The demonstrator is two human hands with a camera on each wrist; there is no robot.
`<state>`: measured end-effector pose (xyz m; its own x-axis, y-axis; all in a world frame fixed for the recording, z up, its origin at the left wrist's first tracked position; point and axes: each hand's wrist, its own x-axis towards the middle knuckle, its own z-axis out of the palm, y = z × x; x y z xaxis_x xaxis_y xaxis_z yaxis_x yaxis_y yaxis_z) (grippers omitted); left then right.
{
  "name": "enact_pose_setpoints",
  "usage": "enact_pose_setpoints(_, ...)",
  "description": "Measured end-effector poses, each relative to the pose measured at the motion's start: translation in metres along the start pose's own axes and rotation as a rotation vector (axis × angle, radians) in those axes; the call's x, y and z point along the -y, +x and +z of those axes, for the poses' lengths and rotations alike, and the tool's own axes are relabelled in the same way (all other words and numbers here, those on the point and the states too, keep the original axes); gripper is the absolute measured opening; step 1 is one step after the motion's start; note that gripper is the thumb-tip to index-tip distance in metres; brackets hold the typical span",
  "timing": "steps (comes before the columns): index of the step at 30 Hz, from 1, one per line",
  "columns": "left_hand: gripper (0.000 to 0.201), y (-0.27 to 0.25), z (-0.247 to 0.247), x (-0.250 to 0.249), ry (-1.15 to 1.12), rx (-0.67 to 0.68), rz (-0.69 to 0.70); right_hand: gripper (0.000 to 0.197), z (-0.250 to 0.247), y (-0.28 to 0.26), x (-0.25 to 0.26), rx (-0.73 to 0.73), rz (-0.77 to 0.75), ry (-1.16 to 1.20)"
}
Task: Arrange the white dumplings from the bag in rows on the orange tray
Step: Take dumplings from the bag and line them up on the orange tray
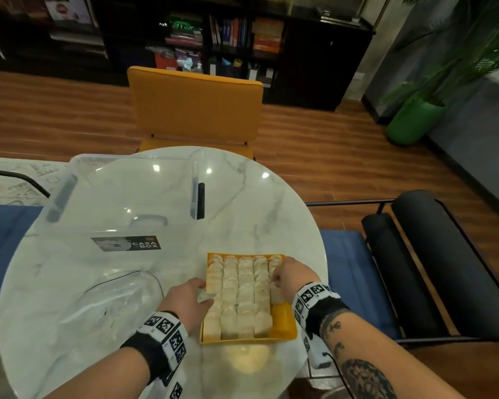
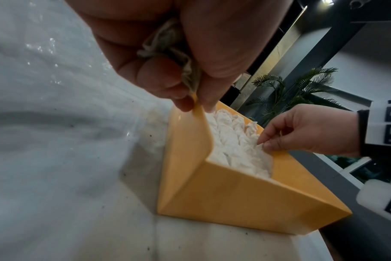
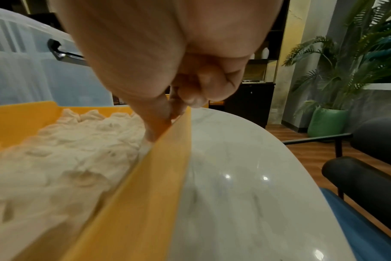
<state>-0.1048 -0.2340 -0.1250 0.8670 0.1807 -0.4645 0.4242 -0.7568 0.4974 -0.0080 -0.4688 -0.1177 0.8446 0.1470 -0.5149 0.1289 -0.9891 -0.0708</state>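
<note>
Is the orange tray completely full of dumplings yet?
No, the orange tray shows a bare patch at its near right corner, beside the dumplings.

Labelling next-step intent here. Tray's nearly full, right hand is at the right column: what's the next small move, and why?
Probably release the dumpling that the right hand pinches in the right column of the orange tray, then take the spare one held in the left hand. Only the near right corner looks bare.

Left hand [image 2: 167,53] gripped a dumpling [image 2: 167,44] above orange tray [image 2: 234,194] | right hand [image 2: 310,130] pinched one among packed dumplings [image 2: 232,141].
</note>
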Motion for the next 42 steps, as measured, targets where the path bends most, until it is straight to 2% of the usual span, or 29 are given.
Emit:
enact_pose_setpoints(4,0.048,0.001,0.001,0.0,-0.007,-0.001,0.006,0.023,0.001,0.007,-0.002,-0.024,0.059,0.077)
enact_pose_setpoints(12,0.047,0.002,0.004,0.003,-0.033,-0.021,0.011,0.017,0.006,0.013,-0.005,-0.086,0.019,0.09)
enact_pose_setpoints(17,0.027,-0.007,-0.003,-0.003,-0.117,-0.098,0.029,0.017,0.001,0.006,-0.002,-0.154,-0.016,0.152)
enact_pose_setpoints(19,0.022,-0.012,-0.008,-0.01,-0.165,-0.11,0.06,0.013,-0.009,-0.006,0.005,-0.23,-0.081,0.243)
enact_pose_setpoints(21,0.02,-0.018,-0.014,-0.021,-0.266,-0.06,0.07,0.015,-0.019,-0.029,0.017,-0.293,-0.238,0.411)
enact_pose_setpoints(23,0.018,-0.023,-0.018,-0.034,-0.409,0.038,0.076,0.021,-0.027,-0.061,0.034,-0.267,-0.392,0.614)
enact_pose_setpoints(25,0.011,-0.026,-0.019,-0.046,-0.437,0.12,0.129,0.026,-0.028,-0.083,0.047,-0.194,-0.454,0.721)
enact_pose_setpoints(29,0.029,-0.033,-0.02,-0.057,-0.425,0.169,0.185,0.011,-0.017,-0.093,0.055,-0.272,-0.379,0.881)
enact_pose_setpoints(33,0.04,-0.042,-0.02,-0.054,-0.541,0.197,0.221,0.014,-0.02,-0.094,0.045,-0.287,-0.304,1.027)
enact_pose_setpoints(37,0.05,-0.045,-0.021,-0.05,-0.698,0.151,0.234,0.009,-0.033,-0.1,0.034,-0.308,-0.308,1.064)
enact_pose_setpoints(40,0.019,-0.046,-0.02,-0.052,-0.716,0.127,0.261,0.003,-0.034,-0.103,0.03,-0.302,-0.315,0.991)
enact_pose_setpoints(42,0.012,-0.047,-0.02,-0.055,-0.69,0.121,0.298,0.011,-0.033,-0.104,0.028,-0.306,-0.331,0.921)
